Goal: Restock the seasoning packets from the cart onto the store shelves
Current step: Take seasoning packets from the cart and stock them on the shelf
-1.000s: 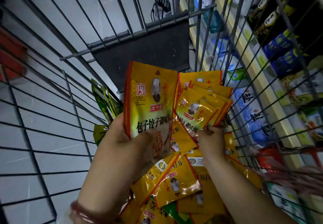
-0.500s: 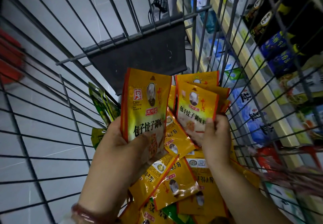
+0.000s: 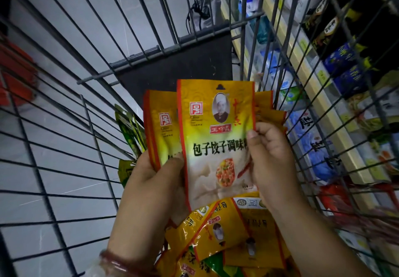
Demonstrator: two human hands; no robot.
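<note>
The step in hand looked like gathering: both hands held a bunch of yellow packets up over the cart. The left hand had its fingers clamped on the bunch from below. The right hand pinched the front packet's right edge with its thumb. More packets lay just under the fingers, in the cart. Next, I think, the bunch had to go up and right to the shelves. The cart's wire side stood between the fingers and the shelves, so the way out was over the top.
</note>
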